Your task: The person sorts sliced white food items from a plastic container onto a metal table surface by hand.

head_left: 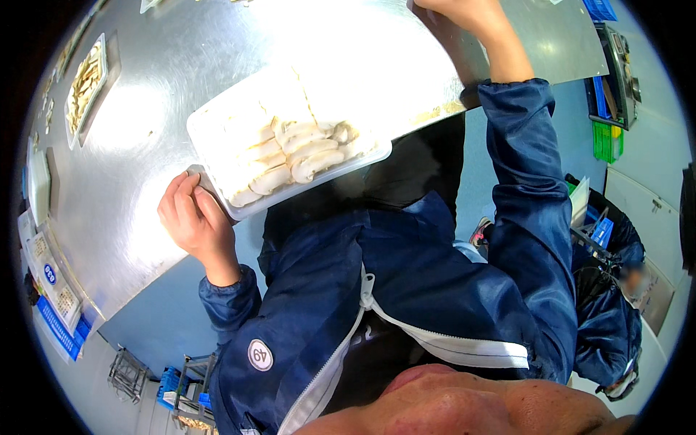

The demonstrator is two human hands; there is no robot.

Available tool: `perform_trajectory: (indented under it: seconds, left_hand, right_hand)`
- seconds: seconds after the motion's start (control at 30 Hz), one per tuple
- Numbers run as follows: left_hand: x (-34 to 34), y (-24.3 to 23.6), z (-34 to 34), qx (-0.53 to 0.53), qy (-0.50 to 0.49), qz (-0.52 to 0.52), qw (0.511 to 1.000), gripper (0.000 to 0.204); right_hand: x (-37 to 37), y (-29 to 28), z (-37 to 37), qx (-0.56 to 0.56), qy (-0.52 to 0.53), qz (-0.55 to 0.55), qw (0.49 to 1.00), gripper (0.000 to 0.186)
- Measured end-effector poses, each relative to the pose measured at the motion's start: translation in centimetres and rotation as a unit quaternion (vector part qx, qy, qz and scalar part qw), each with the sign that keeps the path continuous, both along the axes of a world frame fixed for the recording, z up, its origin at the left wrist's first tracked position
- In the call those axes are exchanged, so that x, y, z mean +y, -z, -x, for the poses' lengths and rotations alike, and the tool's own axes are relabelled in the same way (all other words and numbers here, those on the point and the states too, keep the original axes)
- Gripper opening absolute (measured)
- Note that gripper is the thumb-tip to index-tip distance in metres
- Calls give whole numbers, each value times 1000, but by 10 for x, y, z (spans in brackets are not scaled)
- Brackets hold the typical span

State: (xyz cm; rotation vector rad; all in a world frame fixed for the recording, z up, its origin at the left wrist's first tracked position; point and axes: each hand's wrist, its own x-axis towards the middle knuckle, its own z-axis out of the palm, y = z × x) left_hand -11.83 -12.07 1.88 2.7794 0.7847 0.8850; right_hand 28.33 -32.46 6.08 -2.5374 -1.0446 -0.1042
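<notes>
A white shallow plastic tray (312, 190) lies tilted at the near edge of the metal table, its near corner out past the edge. Rows of pale, elongated, thick-cut food pieces (319, 154) fill it; glare washes out the far part. My left hand (194, 221) is beside the tray's left side, fingers curled and thumb near the fingertips. Whether it grips anything there, or touches the rim, is hard to make out. My right hand (458, 9) is at the top of the view, far right of the tray, over the table; its fingers are mostly cut off by the picture's edge.
Another white tray (104, 69) with sliced pale pieces stands at the far left of the metal table (138, 203). Small scraps (49, 116) lie beyond it. A green crate (607, 141) is at the right. Another person's dark blue sleeve (605, 344) shows at lower right.
</notes>
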Motion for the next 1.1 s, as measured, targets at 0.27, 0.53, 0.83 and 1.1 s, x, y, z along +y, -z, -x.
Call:
perform_trajectory:
  seconds: [0.27,0.53,0.83,1.1]
  left_hand:
    - [-1,0,-3,1,-1,-4,1000,14]
    - [-3,1,-2,1,-6,-6,1000,14]
    - [-3,0,2,2,-9,-8,1000,15]
    - [-1,1,0,2,-6,3,1000,14]
  right_hand:
    - [1,-4,-26,71,-17,22,997,37]
    - [16,-21,-5,38,-41,91,994,36]
    - [-6,-34,123,-36,-335,-49,940,21]
    - [-8,-29,151,-5,-331,-20,943,23]
